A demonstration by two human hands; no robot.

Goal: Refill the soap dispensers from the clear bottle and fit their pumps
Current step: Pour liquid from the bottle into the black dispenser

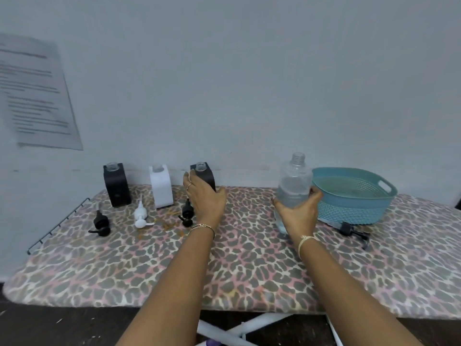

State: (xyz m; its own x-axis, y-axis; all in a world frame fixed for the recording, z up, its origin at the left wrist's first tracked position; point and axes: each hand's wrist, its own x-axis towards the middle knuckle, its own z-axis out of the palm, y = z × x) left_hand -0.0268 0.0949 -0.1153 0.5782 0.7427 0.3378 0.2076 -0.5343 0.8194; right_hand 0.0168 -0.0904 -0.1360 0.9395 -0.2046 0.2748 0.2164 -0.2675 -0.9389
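The clear bottle (294,186) is uncapped, part full and upright on the leopard-print ironing board (249,270). The right hand (298,213) has its grip wrapped round the lower half, just beside a teal basket (354,203). The left hand (204,198) has its grip curled round a black dispenser (205,174) — a white dispenser (161,186) stands further left, with a white pump (140,216) lying loose in front. Pale wall (249,83) behind, with a printed sheet (37,96) stuck up.

Surface: we log a leopard-print fabric ironing board (249,265) | back row, left to right: black square plastic dispenser (116,186), white square plastic dispenser (161,187), second black square dispenser (208,174) | before them we see pumps lying: left black pump (101,222), white pump (141,216), middle black pump (187,214) | our right: clear plastic bottle (295,181), teal plastic basket (349,211), fourth black pump (354,232) before it
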